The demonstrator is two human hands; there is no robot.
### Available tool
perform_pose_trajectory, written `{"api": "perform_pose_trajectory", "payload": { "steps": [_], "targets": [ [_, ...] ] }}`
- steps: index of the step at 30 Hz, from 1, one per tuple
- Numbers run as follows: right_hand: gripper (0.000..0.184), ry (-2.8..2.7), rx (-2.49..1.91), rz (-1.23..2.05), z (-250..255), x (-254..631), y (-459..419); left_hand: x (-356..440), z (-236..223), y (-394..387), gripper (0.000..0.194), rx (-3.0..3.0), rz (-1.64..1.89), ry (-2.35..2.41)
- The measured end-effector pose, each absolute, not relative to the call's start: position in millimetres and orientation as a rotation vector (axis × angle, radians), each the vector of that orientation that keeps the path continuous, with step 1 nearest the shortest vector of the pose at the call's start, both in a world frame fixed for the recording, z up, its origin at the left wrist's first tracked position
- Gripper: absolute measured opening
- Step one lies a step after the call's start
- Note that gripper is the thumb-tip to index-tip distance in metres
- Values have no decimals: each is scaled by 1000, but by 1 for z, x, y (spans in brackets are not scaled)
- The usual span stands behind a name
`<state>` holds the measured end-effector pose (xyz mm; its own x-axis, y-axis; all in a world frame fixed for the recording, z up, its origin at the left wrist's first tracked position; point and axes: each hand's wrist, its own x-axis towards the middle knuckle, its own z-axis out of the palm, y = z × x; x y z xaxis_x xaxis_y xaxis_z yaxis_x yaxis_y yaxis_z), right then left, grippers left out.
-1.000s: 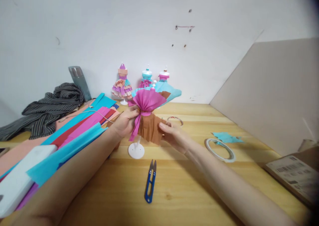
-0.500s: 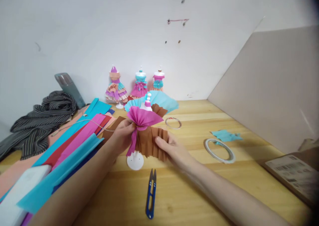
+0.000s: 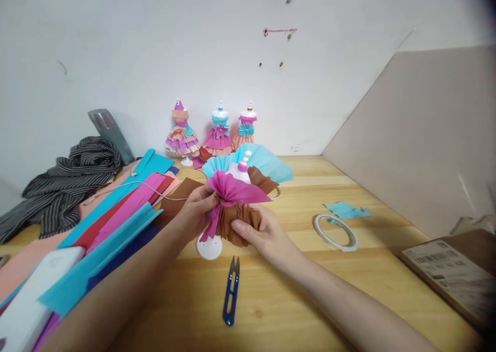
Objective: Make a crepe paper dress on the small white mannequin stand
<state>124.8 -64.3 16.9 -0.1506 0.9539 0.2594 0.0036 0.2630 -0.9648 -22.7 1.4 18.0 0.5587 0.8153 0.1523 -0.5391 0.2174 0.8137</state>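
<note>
A small white dress-form mannequin (image 3: pixel 241 173) wears crepe paper and leans to the right over its round white base (image 3: pixel 210 247). My left hand (image 3: pixel 201 207) pinches the gathered magenta crepe paper (image 3: pixel 240 189) at the figure's left side. Around the brown crepe-paper skirt (image 3: pixel 238 216) my right hand (image 3: pixel 259 231) is closed, thumb in front, its other fingers hidden behind. A pleated light-blue crepe-paper piece (image 3: pixel 267 162) fans out behind the mannequin. Blue-handled thread snips (image 3: pixel 231 292) lie on the table in front of my hands.
Three dressed mannequins, including one in ruffled layers (image 3: pixel 180 135), stand by the wall. Crepe-paper sheets (image 3: pixel 112 217), a white box-like object (image 3: pixel 46 295) and striped cloth (image 3: pixel 77 179) lie left. To the right are a tape roll (image 3: pixel 336 232), blue scraps (image 3: pixel 346 210) and a cardboard box (image 3: pixel 449 274).
The mannequin has tilted further to the right. My right hand has closed in on the brown skirt, which is now more bunched. The left hand keeps its pinch.
</note>
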Motion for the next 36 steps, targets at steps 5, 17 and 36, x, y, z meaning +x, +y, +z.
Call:
{"api": "perform_pose_trajectory", "payload": {
  "steps": [5, 17, 36],
  "targets": [
    [25, -1548, -994, 1021, 18, 128, -65, -22, 16, -1, 33, 980, 982, 375],
    [20, -1670, -1164, 750, 27, 136, -70, -13, 14, -9, 31, 1026, 1054, 306],
    [22, -1734, -1150, 428, 20, 140, -66, -1, 7, -22, 28, 1039, 1144, 317]
  ]
}}
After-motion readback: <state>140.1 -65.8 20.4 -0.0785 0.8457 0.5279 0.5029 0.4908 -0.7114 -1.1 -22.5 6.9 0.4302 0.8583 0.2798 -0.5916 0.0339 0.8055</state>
